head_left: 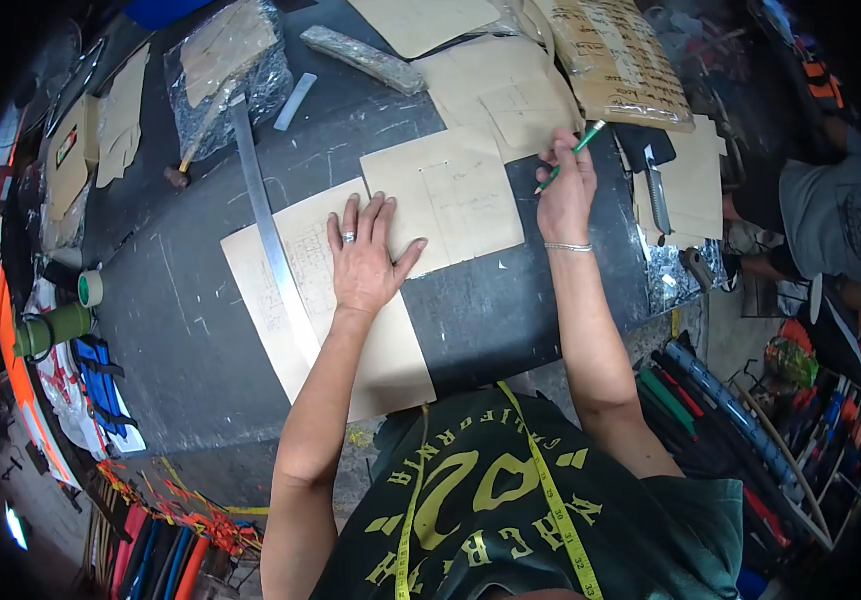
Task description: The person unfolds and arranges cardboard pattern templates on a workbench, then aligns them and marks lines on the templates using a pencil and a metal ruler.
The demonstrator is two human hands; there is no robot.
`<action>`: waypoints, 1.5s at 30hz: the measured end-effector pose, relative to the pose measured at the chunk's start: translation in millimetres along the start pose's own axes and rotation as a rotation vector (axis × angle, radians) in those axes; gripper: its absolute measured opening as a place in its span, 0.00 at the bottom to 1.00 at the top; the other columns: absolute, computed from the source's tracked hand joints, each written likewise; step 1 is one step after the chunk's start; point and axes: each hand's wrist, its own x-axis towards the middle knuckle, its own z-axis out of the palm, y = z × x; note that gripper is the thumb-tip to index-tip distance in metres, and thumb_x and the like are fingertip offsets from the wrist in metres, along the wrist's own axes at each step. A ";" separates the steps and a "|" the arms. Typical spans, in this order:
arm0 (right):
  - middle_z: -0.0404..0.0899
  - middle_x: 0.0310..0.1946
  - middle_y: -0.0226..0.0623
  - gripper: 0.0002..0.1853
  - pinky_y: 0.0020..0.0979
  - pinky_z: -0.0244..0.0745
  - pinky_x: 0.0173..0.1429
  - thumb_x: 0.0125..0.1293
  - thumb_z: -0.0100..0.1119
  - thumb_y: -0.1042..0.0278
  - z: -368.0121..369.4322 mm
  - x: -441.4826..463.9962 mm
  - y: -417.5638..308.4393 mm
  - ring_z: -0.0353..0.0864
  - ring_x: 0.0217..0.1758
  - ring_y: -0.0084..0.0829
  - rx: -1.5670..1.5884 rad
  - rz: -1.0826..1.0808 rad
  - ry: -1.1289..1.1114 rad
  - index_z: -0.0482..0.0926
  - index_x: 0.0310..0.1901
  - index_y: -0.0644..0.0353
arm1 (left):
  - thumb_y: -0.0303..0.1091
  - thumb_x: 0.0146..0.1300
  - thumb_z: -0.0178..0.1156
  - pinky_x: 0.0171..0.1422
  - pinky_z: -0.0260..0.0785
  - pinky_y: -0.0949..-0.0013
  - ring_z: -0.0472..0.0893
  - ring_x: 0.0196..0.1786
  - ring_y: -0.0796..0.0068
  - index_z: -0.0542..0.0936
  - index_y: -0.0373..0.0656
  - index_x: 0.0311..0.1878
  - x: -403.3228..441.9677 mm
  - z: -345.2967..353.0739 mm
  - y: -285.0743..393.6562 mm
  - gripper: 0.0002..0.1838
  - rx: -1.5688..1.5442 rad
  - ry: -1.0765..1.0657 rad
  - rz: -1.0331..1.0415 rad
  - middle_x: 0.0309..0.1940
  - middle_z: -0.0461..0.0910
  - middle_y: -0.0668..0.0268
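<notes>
My left hand (pixel 365 262) lies flat with its fingers spread on a large tan paper sheet (pixel 380 350) that carries handwriting. A second tan sheet (pixel 470 195), marked with pencil lines, overlaps it to the right. Under my left forearm runs a long metal ruler (pixel 268 225), lying across the first sheet. My right hand (pixel 567 195) is closed around a green pencil (pixel 575 155), just beyond the second sheet's right edge. The pencil's tip points down and left.
A box cutter (pixel 656 195) lies on papers at the right. A hammer (pixel 185 165), a short clear ruler (pixel 295 102) and a plastic-wrapped bar (pixel 363 60) lie toward the back. Tape (pixel 90 289) sits at the left edge. Another person (pixel 830 215) is at far right.
</notes>
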 end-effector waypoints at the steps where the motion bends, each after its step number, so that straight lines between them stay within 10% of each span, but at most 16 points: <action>1: 0.81 0.45 0.25 0.13 0.23 0.69 0.38 0.78 0.60 0.67 5.8 -4.2 4.1 0.78 0.42 0.20 -0.052 0.001 -0.055 0.81 0.60 0.58 | 0.65 0.69 0.60 0.87 0.40 0.36 0.57 0.83 0.50 0.71 0.44 0.76 -0.6 -0.6 -0.1 0.42 -0.002 -0.001 -0.001 0.76 0.69 0.61; 5: 0.84 0.41 0.26 0.13 0.24 0.71 0.40 0.79 0.58 0.66 52.8 12.4 31.5 0.79 0.43 0.19 -0.303 -0.130 -0.308 0.85 0.58 0.60 | 0.66 0.68 0.62 0.86 0.41 0.35 0.58 0.82 0.50 0.71 0.45 0.75 -0.8 0.7 -1.7 0.42 -0.015 0.013 0.000 0.76 0.69 0.62; 11: 0.85 0.40 0.49 0.23 0.42 0.78 0.58 0.63 0.73 0.49 165.9 90.3 65.6 0.84 0.47 0.48 -0.908 -1.083 -0.266 0.89 0.50 0.60 | 0.67 0.66 0.63 0.85 0.43 0.35 0.59 0.82 0.50 0.72 0.46 0.75 -1.2 3.5 -3.6 0.43 -0.008 0.034 -0.002 0.75 0.70 0.63; 14: 0.80 0.60 0.45 0.30 0.45 0.74 0.69 0.62 0.74 0.43 209.5 93.4 65.7 0.74 0.68 0.48 -1.306 -0.884 -0.426 0.86 0.59 0.54 | 0.68 0.66 0.63 0.85 0.43 0.36 0.59 0.82 0.51 0.72 0.47 0.75 0.6 2.8 -4.5 0.44 -0.013 0.036 -0.001 0.74 0.70 0.64; 24: 0.84 0.52 0.56 0.30 0.44 0.80 0.60 0.59 0.75 0.40 235.3 126.7 65.9 0.87 0.55 0.48 -1.468 -0.668 -0.596 0.90 0.46 0.63 | 0.71 0.66 0.61 0.86 0.42 0.36 0.59 0.82 0.53 0.71 0.49 0.76 -1.3 5.9 -6.2 0.45 -0.010 0.031 -0.011 0.75 0.70 0.65; 27: 0.85 0.50 0.56 0.30 0.44 0.79 0.54 0.59 0.76 0.39 201.9 91.7 43.5 0.87 0.51 0.47 -1.203 -0.257 -0.635 0.90 0.44 0.65 | 0.70 0.66 0.61 0.86 0.42 0.36 0.59 0.82 0.53 0.72 0.48 0.76 -2.0 5.3 -6.0 0.44 -0.010 0.025 -0.013 0.75 0.69 0.65; 32: 0.82 0.48 0.53 0.29 0.44 0.76 0.59 0.58 0.76 0.45 122.5 21.1 38.3 0.82 0.52 0.51 -1.040 -0.571 -0.610 0.88 0.50 0.63 | 0.67 0.68 0.61 0.85 0.42 0.35 0.59 0.81 0.53 0.71 0.47 0.75 -4.4 4.6 -6.4 0.42 -0.033 0.054 0.000 0.75 0.69 0.64; 45: 0.81 0.43 0.43 0.24 0.42 0.76 0.58 0.57 0.79 0.61 -19.4 -69.6 17.8 0.80 0.51 0.47 -1.133 -0.609 -0.464 0.86 0.53 0.64 | 0.56 0.74 0.57 0.86 0.40 0.37 0.57 0.83 0.55 0.71 0.47 0.75 -4.8 6.2 -9.1 0.33 -0.068 0.059 -0.002 0.76 0.69 0.65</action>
